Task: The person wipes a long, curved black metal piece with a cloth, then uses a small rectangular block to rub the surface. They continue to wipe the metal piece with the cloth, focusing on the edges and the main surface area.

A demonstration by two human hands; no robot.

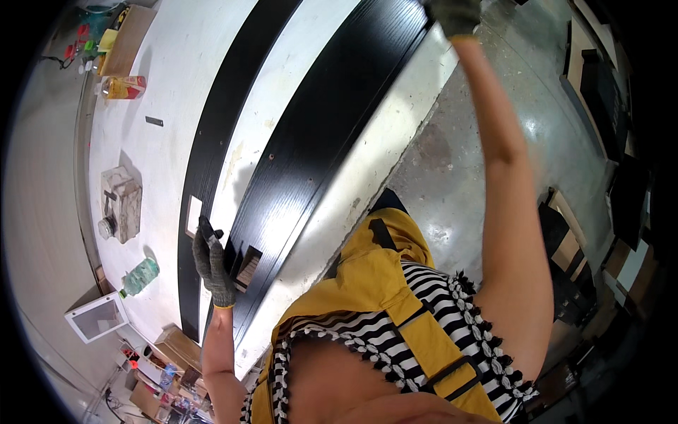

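Note:
Two long black wood-grain boards lie side by side on a white worktable. The wide board is nearer to me and has a rectangular cutout near its lower end. The narrow board has a similar opening through which white shows. My left hand, in a dark grey glove, rests over the gap between the boards beside the cutouts, fingers stretched out, with nothing visible in it. My right hand, also gloved, reaches to the far end of the wide board at the picture's top; its fingers are cut off from view.
On the worktable stand a bottle with a red-and-yellow label, a marbled block-shaped container, a green-tinted clear bottle and a small dark flat piece. Right of the table is concrete floor with stacked dark boards.

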